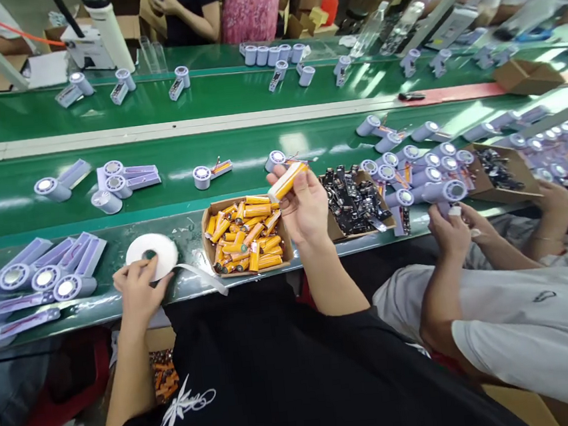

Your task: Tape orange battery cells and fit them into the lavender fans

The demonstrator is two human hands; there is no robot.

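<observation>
My left hand [141,290] is closed on the near edge of a roll of white tape [166,254], which lies at the front edge of the bench. A loose strip of tape [202,279] trails from the roll to the right. Raised above the bench, my right hand [306,207] grips an orange cylindrical battery [288,180] with a white strip along it. Between my hands sits a cardboard box [208,252] full of similar orange batteries [246,233]. Just beyond the held battery, a lilac fan housing [275,160] with thin wires rests on the green belt.
Lilac fan housings [43,276] crowd the bench at left. A box of black circuit parts [350,200] stands right of my arm. A co-worker's hands [449,230] hold a lilac fan at right. Beyond a pale divider [106,138] runs another green belt [232,94].
</observation>
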